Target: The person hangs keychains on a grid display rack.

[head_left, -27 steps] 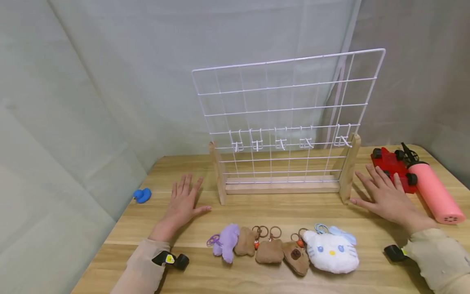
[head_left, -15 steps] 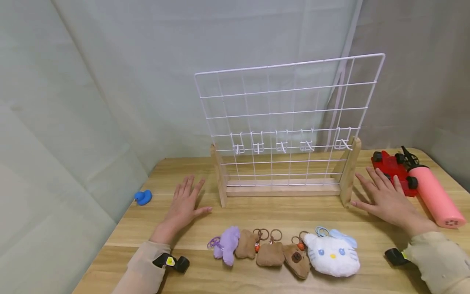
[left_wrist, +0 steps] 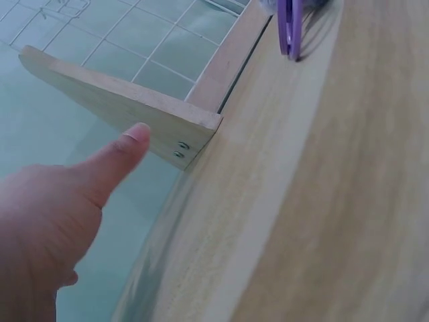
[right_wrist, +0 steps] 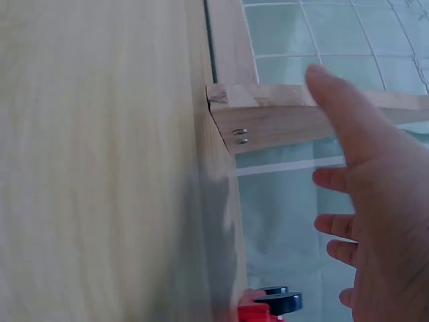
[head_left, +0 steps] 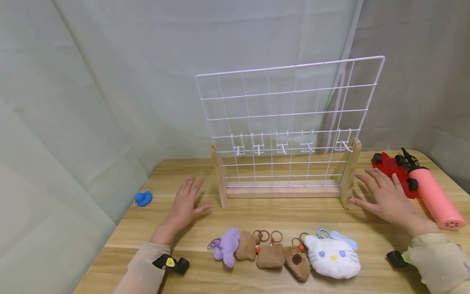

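My left hand [head_left: 183,206] is left of the wooden stand [head_left: 219,179], fingers spread and holding nothing. On the other side, my right hand [head_left: 385,200] is near the stand's right foot, its fingers apart and nothing in them. Between the hands stands a white wire grid rack [head_left: 280,94] with several white hooks [head_left: 282,149] on it. In front lies a row of plush keychains: a purple one [head_left: 227,247], a brown one [head_left: 247,246], a second brown one [head_left: 271,256], a brown one with a dark nose [head_left: 298,261] and a white cat [head_left: 333,257].
A blue rubber duck [head_left: 143,199] sits at the table's left edge. On the right, a red toy car [head_left: 391,169] and a pink cylinder with a black end [head_left: 435,196] lie close behind the right hand. A pale curtain [head_left: 147,61] hangs behind the table.
The head view has tilted up slightly, so things sit lower in it. Both hands have stayed near the same spots, and their fingers look a little more raised. The keychains have not moved.
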Motion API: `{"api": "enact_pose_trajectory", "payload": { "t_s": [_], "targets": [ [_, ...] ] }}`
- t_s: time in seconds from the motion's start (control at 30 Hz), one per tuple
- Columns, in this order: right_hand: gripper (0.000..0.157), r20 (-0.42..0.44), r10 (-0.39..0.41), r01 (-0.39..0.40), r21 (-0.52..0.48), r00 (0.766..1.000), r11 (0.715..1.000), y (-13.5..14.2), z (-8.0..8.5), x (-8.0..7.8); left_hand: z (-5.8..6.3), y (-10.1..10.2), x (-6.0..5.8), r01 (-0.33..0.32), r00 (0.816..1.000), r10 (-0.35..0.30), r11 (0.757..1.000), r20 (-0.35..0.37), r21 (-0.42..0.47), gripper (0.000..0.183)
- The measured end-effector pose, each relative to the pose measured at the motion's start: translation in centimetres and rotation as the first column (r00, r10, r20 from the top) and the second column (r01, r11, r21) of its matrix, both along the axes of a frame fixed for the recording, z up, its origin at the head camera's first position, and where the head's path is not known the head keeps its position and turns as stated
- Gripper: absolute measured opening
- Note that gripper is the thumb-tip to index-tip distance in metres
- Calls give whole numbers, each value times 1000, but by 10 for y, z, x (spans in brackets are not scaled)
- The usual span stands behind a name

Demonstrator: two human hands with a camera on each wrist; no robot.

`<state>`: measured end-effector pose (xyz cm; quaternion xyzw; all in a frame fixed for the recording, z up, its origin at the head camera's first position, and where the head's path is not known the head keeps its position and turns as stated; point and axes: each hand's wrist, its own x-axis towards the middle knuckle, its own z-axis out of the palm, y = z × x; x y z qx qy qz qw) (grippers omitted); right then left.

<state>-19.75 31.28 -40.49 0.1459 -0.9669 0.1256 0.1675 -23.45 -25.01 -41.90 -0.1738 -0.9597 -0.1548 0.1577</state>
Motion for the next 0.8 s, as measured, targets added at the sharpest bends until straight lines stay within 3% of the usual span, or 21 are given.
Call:
{"api": "enact_pose_trajectory", "payload": {
  "t_s": [0.2,0.33,0.4,0.53,0.8],
  "targets": [
    [79,-28,14,-14,-9,1000,1000,-3,5,2,2,3,-2,-9,1000,6,990,27,140,88],
    [80,-24,16,-16,-4,1000,1000,-5,10,5,5,5,-2,-2,999,-12,962,49,272,83],
    [80,-5,10,-10,-6,1000,1000,-6,13,7,7,7,-1,5,997,-32,932,67,362,81],
    [78,27,-14,14,-6,1000,1000,-8,19,13,9,11,0,22,992,-84,850,94,527,76],
    [70,85,-47,49,-12,995,999,-9,34,26,10,21,1,-37,974,-134,698,180,715,68]
  ]
}}
